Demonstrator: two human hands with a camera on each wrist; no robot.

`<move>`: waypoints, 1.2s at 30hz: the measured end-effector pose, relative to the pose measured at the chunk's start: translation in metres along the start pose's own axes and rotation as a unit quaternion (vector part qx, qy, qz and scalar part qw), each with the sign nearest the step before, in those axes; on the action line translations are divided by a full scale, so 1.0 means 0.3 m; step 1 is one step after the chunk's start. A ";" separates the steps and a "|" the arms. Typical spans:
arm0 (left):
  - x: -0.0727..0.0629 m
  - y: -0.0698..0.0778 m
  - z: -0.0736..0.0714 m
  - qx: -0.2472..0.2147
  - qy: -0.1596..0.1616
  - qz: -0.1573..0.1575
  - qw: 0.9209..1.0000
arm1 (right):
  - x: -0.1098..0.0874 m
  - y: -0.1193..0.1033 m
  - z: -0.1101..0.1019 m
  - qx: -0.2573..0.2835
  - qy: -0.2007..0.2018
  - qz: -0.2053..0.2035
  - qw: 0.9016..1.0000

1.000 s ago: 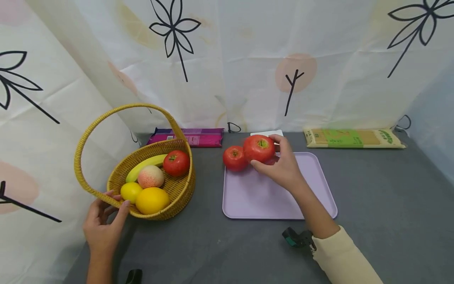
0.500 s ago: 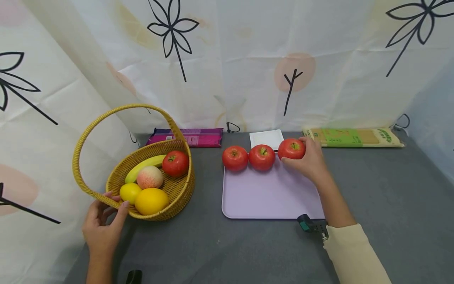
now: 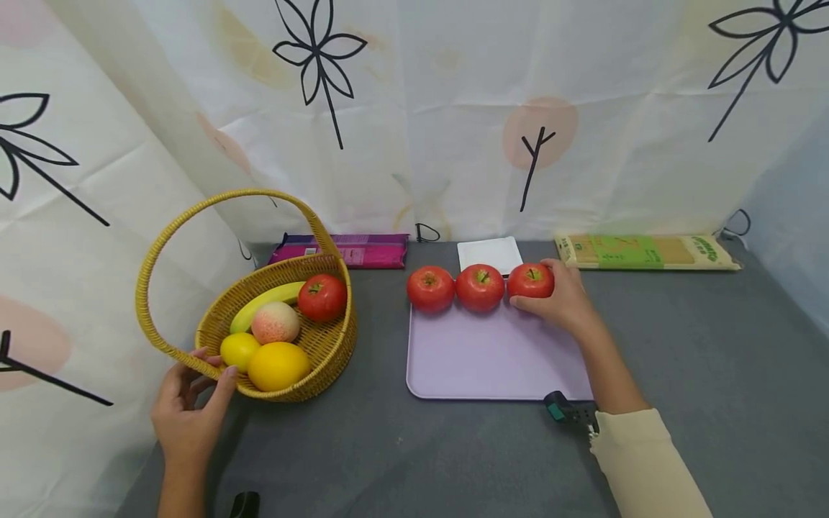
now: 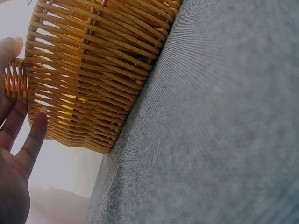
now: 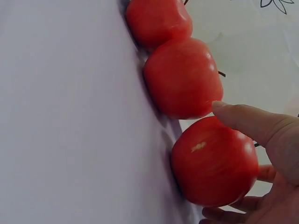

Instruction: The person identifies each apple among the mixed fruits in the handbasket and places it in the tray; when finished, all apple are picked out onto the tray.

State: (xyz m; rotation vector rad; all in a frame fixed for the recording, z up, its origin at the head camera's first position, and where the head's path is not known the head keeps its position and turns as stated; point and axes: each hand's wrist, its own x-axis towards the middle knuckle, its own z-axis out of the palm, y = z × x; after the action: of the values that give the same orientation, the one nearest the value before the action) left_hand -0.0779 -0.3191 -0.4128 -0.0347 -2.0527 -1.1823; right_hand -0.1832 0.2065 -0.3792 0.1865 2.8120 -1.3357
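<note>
Three red apples stand in a row along the far edge of the lilac tray [image 3: 479, 360]: a left apple [image 3: 430, 289], a middle apple [image 3: 480, 288] and a right apple [image 3: 530, 280]. My right hand [image 3: 566, 301] holds the right apple, thumb on the near side and fingers around its far right. In the right wrist view that apple [image 5: 215, 161] sits on the tray beside the middle one. On the left, my left hand [image 3: 191, 410] grips the rim of the yellow wicker basket [image 3: 333, 356] at the handle's foot. The left wrist view shows the woven basket wall [image 4: 93, 70] resting on the grey cloth.
Inside the basket lie a banana [image 3: 265, 303], a peach [image 3: 275, 321], a lemon [image 3: 239, 351], an orange-yellow fruit [image 3: 279, 366] and a tomato [image 3: 322, 297]. Along the back wall are a purple packet [image 3: 372, 250], a white packet [image 3: 490, 253] and a noodle packet [image 3: 648, 252].
My right hand has let go of the middle apple, now set in the row, and moved right to the third apple, which has shifted slightly down. The left hand keeps its place.
</note>
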 end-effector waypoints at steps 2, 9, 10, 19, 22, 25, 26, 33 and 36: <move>0.000 -0.001 0.001 0.000 -0.001 0.002 1.000 | -0.007 -0.015 -0.002 -0.010 0.013 -0.012 1.000; 0.002 0.005 0.001 0.003 0.001 -0.002 1.000 | -0.035 -0.114 0.045 -0.056 0.094 -0.093 0.990; 0.003 0.005 0.001 0.004 0.000 -0.002 1.000 | -0.038 -0.128 0.056 -0.056 0.102 -0.108 0.987; 0.000 0.003 0.001 0.008 -0.001 -0.001 1.000 | -0.061 -0.238 0.139 -0.052 0.100 -0.191 0.975; -0.001 0.007 0.002 0.003 0.002 -0.003 1.000 | -0.060 -0.275 0.174 -0.065 0.082 -0.209 0.972; 0.002 0.010 0.007 -0.013 0.012 0.009 1.000 | -0.055 -0.312 0.214 -0.072 0.066 -0.233 0.967; 0.004 0.010 0.006 -0.018 0.014 0.013 1.000 | -0.054 -0.328 0.228 -0.075 0.061 -0.243 0.965; 0.005 0.010 -0.002 -0.009 0.001 0.003 1.000 | -0.051 -0.467 0.328 -0.122 0.021 -0.316 0.940; 0.002 0.009 0.000 -0.002 -0.003 -0.005 1.000 | -0.047 -0.524 0.373 -0.148 -0.014 -0.332 0.931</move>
State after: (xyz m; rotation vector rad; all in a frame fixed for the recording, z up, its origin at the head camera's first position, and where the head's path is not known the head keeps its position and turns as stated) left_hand -0.0774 -0.3178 -0.4106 -0.0303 -2.0584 -1.1936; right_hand -0.1910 0.0200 -0.3277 -0.8515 3.1210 -0.9136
